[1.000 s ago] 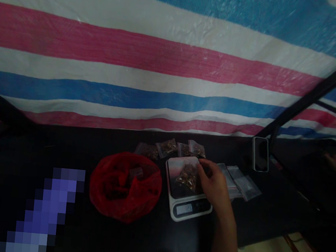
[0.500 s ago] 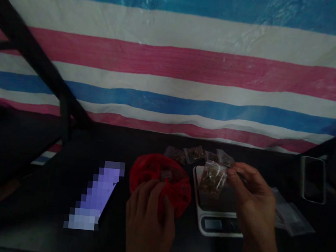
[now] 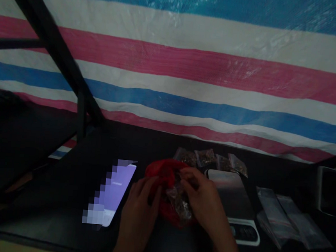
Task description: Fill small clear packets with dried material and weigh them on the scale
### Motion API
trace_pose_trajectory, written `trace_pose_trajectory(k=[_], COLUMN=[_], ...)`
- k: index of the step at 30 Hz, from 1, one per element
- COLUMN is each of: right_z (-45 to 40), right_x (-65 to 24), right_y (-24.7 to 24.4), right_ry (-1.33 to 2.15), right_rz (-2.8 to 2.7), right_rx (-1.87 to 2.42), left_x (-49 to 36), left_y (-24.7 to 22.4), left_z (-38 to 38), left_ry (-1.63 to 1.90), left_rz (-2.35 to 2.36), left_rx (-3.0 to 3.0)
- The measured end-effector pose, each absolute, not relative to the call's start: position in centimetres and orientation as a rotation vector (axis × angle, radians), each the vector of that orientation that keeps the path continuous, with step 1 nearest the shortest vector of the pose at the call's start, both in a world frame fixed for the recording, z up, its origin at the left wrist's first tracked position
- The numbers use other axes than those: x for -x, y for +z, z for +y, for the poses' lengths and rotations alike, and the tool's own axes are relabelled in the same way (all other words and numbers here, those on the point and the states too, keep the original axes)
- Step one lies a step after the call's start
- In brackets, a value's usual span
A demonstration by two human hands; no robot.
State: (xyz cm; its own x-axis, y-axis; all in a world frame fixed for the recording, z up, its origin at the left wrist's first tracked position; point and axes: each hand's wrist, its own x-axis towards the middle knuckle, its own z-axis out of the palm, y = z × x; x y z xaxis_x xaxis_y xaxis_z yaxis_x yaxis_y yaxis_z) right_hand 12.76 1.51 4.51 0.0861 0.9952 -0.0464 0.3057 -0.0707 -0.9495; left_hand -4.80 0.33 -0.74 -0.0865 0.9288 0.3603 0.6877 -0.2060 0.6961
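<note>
A red plastic bag (image 3: 160, 167) lies in front of me with its mouth open. My left hand (image 3: 140, 206) is closed on the near left edge of this bag. Over the bag's opening, my right hand (image 3: 204, 194) pinches a small clear zip bag (image 3: 181, 203) with brownish dried bits in it. The zip bag hangs tilted, and its top is partly hidden by my fingers. To the right sits a white digital kitchen scale (image 3: 228, 190) with nothing on its metal plate; my right forearm covers part of its front.
Several filled zip bags (image 3: 205, 158) lie in a row behind the scale. Flat zip bags (image 3: 280, 218) are spread at its right. A lit phone (image 3: 117, 196) lies left, and a pale-rimmed phone-like object (image 3: 331, 192) is far right. A dark slanting bar (image 3: 59, 57) stands at left.
My right hand has carried the small zip bag left, from above the scale to the red bag. My left hand has shifted to the red bag's left edge. The view has turned slightly.
</note>
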Motion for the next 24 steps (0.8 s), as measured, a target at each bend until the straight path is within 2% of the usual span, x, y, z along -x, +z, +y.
trace_pose_trajectory(k=[8, 16, 24], right_z=[0.0, -2.4, -1.6], right_x=[-12.8, -11.0, -10.6], right_y=[5.3, 7.1, 7.3], right_ry=[0.772, 0.662, 0.540], right_rz=[-1.507, -1.830, -2.058], right_rx=[1.692, 2.063, 1.914], left_x=[4.4, 4.5, 4.3], left_y=[0.2, -0.2, 0.2], left_z=[-0.5, -1.7, -1.7], left_ry=[1.309, 1.385, 1.413], left_rz=[1.749, 1.680, 1.612], left_rx=[-1.016, -0.969, -0.922])
